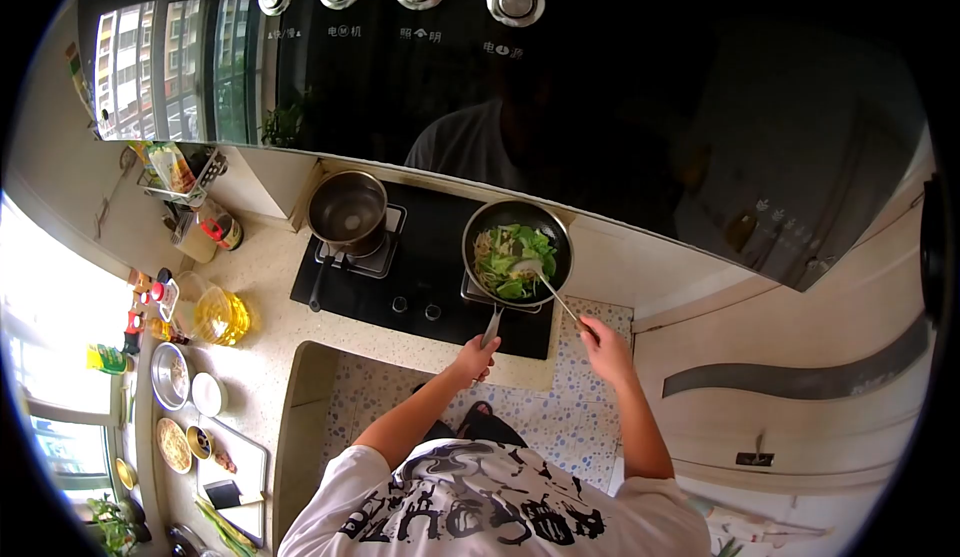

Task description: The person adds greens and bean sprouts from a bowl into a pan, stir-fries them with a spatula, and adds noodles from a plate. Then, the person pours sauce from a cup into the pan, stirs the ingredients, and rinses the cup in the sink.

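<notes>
A dark frying pan [567, 247] sits over the right burner of the black gas stove [420, 329]. In it lie chopped green leafy vegetables [527, 249] mixed with paler strips. My left hand [474, 359] is closed around the pan's handle [493, 325], at the counter's front edge. To the right, my right hand [606, 350] grips the handle end of a metal spatula [563, 302]. The spatula's head rests among the greens, partly covered by them. Which fingers press on each handle is too small to tell.
A saucepan [347, 207] stands on the left burner, its handle toward me. Left along the counter are an oil jug [222, 317], a steel bowl [171, 375], a white bowl [209, 394] and a cutting board [240, 462] with a cleaver [225, 494]. A black range hood [620, 137] overhangs the stove.
</notes>
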Action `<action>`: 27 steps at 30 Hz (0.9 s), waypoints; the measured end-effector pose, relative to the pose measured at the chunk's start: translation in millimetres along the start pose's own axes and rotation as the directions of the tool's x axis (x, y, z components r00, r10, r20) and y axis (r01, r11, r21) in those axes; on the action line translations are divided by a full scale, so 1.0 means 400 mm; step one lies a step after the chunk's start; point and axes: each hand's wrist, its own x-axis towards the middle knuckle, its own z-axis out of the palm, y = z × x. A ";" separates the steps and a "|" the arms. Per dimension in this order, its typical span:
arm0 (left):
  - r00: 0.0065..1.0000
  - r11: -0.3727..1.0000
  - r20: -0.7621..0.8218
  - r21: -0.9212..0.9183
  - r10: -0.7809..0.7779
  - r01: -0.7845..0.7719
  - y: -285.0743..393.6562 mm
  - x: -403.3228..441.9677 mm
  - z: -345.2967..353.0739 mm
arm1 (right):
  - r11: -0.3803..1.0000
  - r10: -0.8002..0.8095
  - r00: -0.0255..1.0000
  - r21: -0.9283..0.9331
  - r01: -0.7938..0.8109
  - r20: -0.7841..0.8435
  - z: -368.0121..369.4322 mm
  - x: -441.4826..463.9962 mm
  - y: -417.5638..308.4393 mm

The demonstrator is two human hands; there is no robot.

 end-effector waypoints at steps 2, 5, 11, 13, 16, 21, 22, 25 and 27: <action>1.000 1.000 -0.006 0.005 -0.008 0.008 0.007 -0.005 0.001 | 0.993 -0.001 0.999 -0.114 0.007 0.052 -0.046 -0.021 -0.036; 1.000 1.000 0.006 0.023 0.008 -0.008 0.007 -0.008 0.002 | 0.976 -0.031 0.997 -0.213 0.045 0.070 -0.006 -0.002 -0.030; 1.000 1.000 -0.011 0.008 0.006 -0.006 0.004 -0.004 0.006 | 0.984 -0.028 0.994 -0.179 0.008 -0.106 0.120 0.114 -0.026; 1.000 1.000 -0.015 -0.005 0.002 -0.002 0.000 0.006 0.004 | 0.991 -0.081 0.986 -0.115 0.065 -0.143 0.157 0.152 -0.026; 1.000 1.000 -0.006 -0.027 -0.014 0.014 -0.005 0.004 0.007 | 0.990 -0.103 0.990 -0.102 0.094 -0.093 0.207 0.171 -0.015; 0.999 0.999 -0.010 -0.029 -0.032 0.032 0.008 -0.005 0.006 | 0.972 -0.046 0.997 -0.233 0.030 -0.061 0.137 0.081 -0.003; 0.999 0.999 -0.010 -0.026 -0.035 0.034 0.007 -0.005 0.006 | 0.963 -0.001 0.999 -0.270 -0.008 -0.032 0.112 0.071 0.008; 0.999 0.999 0.002 -0.025 -0.042 0.042 0.004 0.003 0.002 | 0.957 0.034 0.996 -0.284 -0.055 -0.077 0.088 0.073 0.031; 0.999 0.999 0.007 -0.027 -0.042 0.042 0.002 0.008 0.004 | 0.956 0.036 0.990 -0.284 -0.073 -0.134 0.088 0.104 0.023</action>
